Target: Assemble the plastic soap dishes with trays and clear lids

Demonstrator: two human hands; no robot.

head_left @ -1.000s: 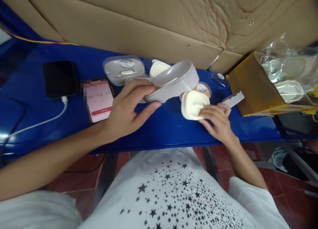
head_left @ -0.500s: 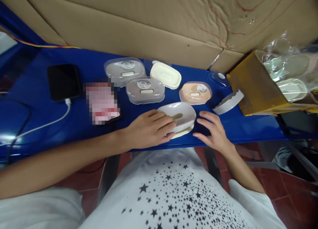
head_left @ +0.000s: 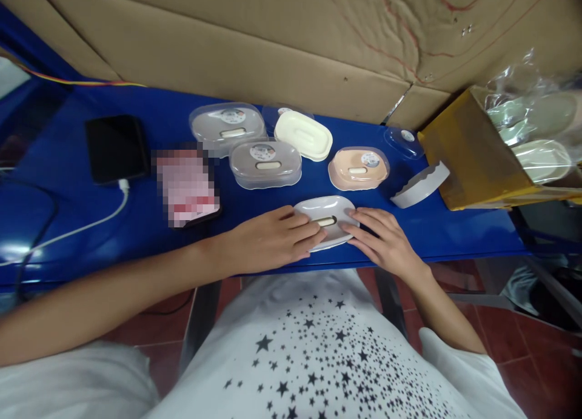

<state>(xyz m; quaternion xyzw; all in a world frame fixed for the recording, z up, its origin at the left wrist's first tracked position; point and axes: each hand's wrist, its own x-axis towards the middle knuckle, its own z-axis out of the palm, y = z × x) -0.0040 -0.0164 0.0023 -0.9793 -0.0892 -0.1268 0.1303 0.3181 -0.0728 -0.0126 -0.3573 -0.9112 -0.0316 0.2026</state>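
Observation:
A pale grey oval soap dish (head_left: 331, 207) lies on the blue table near its front edge. Cream plastic shows through the slot at the middle of the dish; whatever else lies beneath is hidden. My left hand (head_left: 284, 237) grips the dish's left end, its fingers reaching over the rim as far as the slot. On the right end, my right hand (head_left: 386, 240) is closed around the rim, fingertips resting inside the dish. Behind them sit a peach soap dish (head_left: 352, 164) under a clear lid and a bare cream tray (head_left: 303, 136).
Lidded grey soap dishes (head_left: 266, 170) stand at back left. A phone with a pixelated screen (head_left: 188, 188) and a black device (head_left: 116, 149) on a white cable lie farther left. At right are a white wavy-edged strip (head_left: 421, 185), a clear lid (head_left: 404, 141) and a cardboard box (head_left: 468, 152) of wrapped dishes.
My right hand has moved left and taken hold of the soap dish's right end. The dish has come down level over the cream piece, which now shows through the slot.

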